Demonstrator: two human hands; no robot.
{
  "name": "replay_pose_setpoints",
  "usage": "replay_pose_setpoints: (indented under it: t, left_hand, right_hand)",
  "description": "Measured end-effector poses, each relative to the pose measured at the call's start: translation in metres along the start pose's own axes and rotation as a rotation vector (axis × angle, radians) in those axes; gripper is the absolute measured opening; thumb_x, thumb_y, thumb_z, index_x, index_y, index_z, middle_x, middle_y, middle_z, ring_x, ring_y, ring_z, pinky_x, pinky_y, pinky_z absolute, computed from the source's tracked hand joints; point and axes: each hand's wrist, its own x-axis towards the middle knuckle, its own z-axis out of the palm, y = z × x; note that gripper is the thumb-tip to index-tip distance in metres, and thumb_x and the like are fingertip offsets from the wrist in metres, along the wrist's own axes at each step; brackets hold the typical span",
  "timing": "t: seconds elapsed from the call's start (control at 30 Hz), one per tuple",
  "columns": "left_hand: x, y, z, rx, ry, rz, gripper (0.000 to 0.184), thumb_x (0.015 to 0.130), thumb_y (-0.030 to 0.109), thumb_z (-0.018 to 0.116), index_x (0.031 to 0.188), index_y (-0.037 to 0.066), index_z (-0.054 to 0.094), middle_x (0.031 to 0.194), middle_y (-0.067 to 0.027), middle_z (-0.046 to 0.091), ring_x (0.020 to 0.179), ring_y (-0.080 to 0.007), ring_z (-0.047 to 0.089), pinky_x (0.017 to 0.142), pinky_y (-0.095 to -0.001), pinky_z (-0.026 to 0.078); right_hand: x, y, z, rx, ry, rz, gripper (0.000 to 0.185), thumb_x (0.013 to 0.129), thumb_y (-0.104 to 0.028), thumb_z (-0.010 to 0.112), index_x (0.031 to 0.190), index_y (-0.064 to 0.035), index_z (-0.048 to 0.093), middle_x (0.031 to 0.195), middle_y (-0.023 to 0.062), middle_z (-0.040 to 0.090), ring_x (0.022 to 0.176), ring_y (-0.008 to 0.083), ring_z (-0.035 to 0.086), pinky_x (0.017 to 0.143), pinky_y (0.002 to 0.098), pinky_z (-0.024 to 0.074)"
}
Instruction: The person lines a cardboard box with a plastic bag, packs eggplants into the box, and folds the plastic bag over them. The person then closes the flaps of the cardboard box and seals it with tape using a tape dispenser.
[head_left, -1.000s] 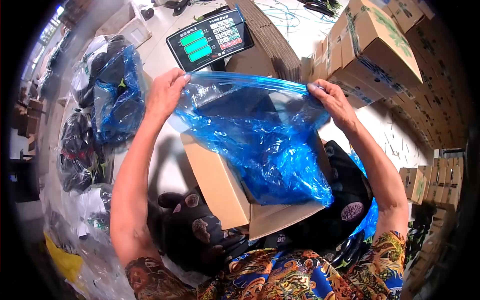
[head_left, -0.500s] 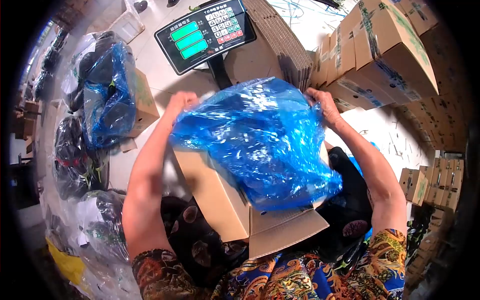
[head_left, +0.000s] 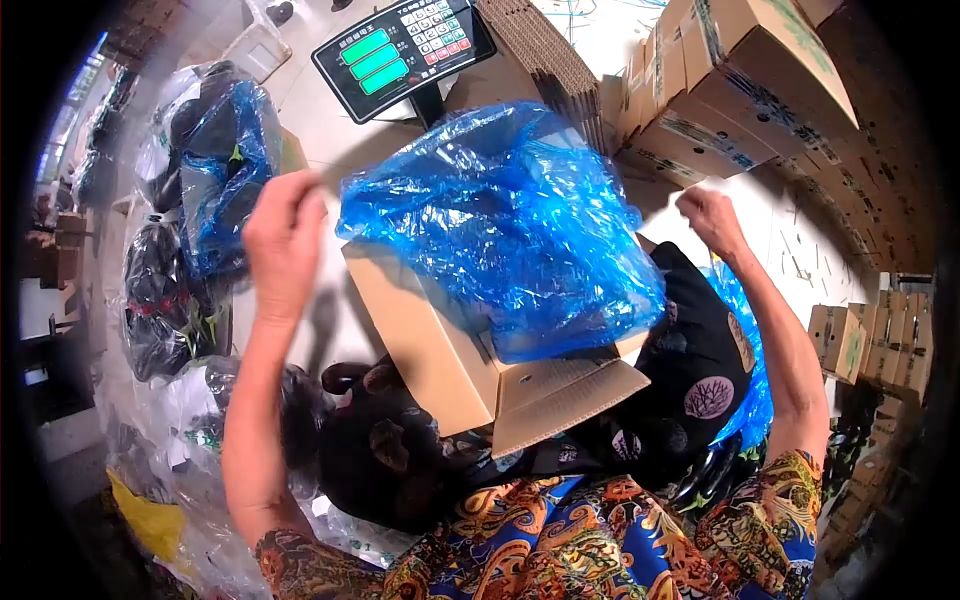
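Bag (head_left: 520,235) over carton (head_left: 415,345), between left hand (head_left: 285,225) and right hand (head_left: 712,218), apart from both, fists loose

The left arm (head_left: 255,420) rises nearly upright from the lower left of the frame, its left hand (head_left: 285,240) in the upper left, fingers loosely curled. The right arm (head_left: 785,345) slants up and inward from the lower right, its right hand (head_left: 712,220) at upper right, fingers bent, roughly level with the other
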Motion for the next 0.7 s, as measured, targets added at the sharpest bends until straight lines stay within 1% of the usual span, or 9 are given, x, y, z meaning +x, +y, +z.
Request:
replay_pose_setpoints:
  t: [0.03, 0.1, 0.13, 0.2, 0.3, 0.4, 0.43, 0.57, 0.7]
  left_hand:
    - [0.001, 0.042, 0.008, -0.102, -0.088, 0.091, 0.021, 0.082, 0.002, 0.066, 0.104, 0.003, 0.066, 0.097, -0.0124, 0.066, 0.087, -0.0223, 0.066, 0.077, -0.0322, 0.051]
    - [0.004, 0.082, 0.035, -0.085, -0.235, 0.480, 0.047, 0.074, 0.004, 0.075, 0.119, 0.005, 0.061, 0.113, -0.0147, 0.062, 0.103, -0.0309, 0.062, 0.091, -0.0374, 0.050]
    - [0.003, 0.093, 0.053, -0.031, -0.291, 0.514, 0.062, 0.071, 0.009, 0.078, 0.129, 0.007, 0.054, 0.119, -0.0152, 0.059, 0.111, -0.0341, 0.058, 0.095, -0.0404, 0.048]
    - [0.001, 0.100, 0.083, 0.201, -0.416, 0.486, 0.078, 0.070, 0.015, 0.080, 0.138, 0.006, 0.044, 0.118, -0.0141, 0.055, 0.106, -0.0324, 0.056, 0.087, -0.0406, 0.051]
    - [0.005, 0.080, 0.113, 0.556, -0.842, 0.246, 0.037, 0.074, 0.008, 0.073, 0.109, 0.002, 0.060, 0.107, -0.0142, 0.055, 0.105, -0.0310, 0.055, 0.079, -0.0403, 0.051]
    - [-0.009, 0.075, 0.089, 0.511, -0.961, 0.325, 0.015, 0.077, 0.006, 0.068, 0.090, 0.003, 0.060, 0.094, -0.0126, 0.058, 0.096, -0.0320, 0.058, 0.074, -0.0409, 0.051]
    - [-0.019, 0.070, 0.077, 0.372, -0.840, 0.395, 0.014, 0.077, 0.006, 0.067, 0.089, 0.003, 0.060, 0.090, -0.0121, 0.059, 0.091, -0.0322, 0.059, 0.073, -0.0403, 0.051]
    - [-0.037, 0.082, 0.039, -0.083, -0.552, 0.604, 0.011, 0.078, 0.006, 0.068, 0.084, 0.003, 0.059, 0.082, -0.0108, 0.063, 0.074, -0.0319, 0.061, 0.068, -0.0369, 0.050]
    - [-0.053, 0.111, -0.008, -0.328, -0.858, 0.125, 0.013, 0.079, 0.006, 0.069, 0.083, 0.001, 0.057, 0.089, -0.0115, 0.067, 0.075, -0.0295, 0.062, 0.070, -0.0321, 0.049]
  right_hand:
    - [-0.005, -0.048, -0.025, 0.078, 0.070, 0.021, 0.028, 0.090, -0.025, 0.062, 0.097, 0.0012, 0.066, 0.077, 0.0157, 0.066, 0.076, 0.0248, 0.067, 0.071, 0.0354, 0.0519]
    - [-0.009, -0.102, -0.044, 0.438, 0.108, -0.183, 0.027, 0.092, -0.024, 0.064, 0.107, -0.0014, 0.066, 0.098, 0.0086, 0.067, 0.091, 0.0167, 0.063, 0.079, 0.0316, 0.0513]
    - [-0.007, -0.119, -0.048, 0.467, 0.090, -0.399, 0.029, 0.091, -0.021, 0.066, 0.113, -0.0021, 0.064, 0.109, 0.0077, 0.064, 0.094, 0.0151, 0.062, 0.080, 0.0296, 0.0511]
    - [-0.022, -0.171, -0.058, 0.537, -0.154, -0.399, 0.053, 0.082, -0.020, 0.076, 0.129, -0.0084, 0.055, 0.120, 0.0080, 0.060, 0.090, 0.0160, 0.061, 0.076, 0.0300, 0.0509]
    - [-0.010, -0.176, -0.027, 0.184, -0.239, -0.627, 0.040, 0.077, -0.012, 0.074, 0.114, -0.0075, 0.060, 0.100, 0.0159, 0.065, 0.083, 0.0334, 0.064, 0.073, 0.0416, 0.0520]
    - [-0.006, -0.144, -0.019, -0.166, -0.278, -0.571, 0.027, 0.076, -0.009, 0.072, 0.101, -0.0036, 0.064, 0.086, 0.0170, 0.061, 0.082, 0.0378, 0.061, 0.073, 0.0451, 0.0500]
    - [-0.008, -0.134, -0.023, -0.047, -0.251, -0.582, 0.016, 0.077, -0.010, 0.071, 0.089, -0.0020, 0.063, 0.084, 0.0167, 0.060, 0.083, 0.0376, 0.061, 0.073, 0.0452, 0.0492]
    - [-0.030, -0.132, -0.052, 0.109, -0.177, -0.523, 0.025, 0.075, -0.016, 0.075, 0.092, -0.0032, 0.063, 0.089, 0.0156, 0.059, 0.086, 0.0355, 0.060, 0.074, 0.0433, 0.0486]
    - [-0.053, -0.139, -0.082, 0.225, -0.214, -0.391, 0.030, 0.075, -0.020, 0.076, 0.093, -0.0013, 0.061, 0.090, 0.0143, 0.058, 0.088, 0.0327, 0.060, 0.075, 0.0416, 0.0483]
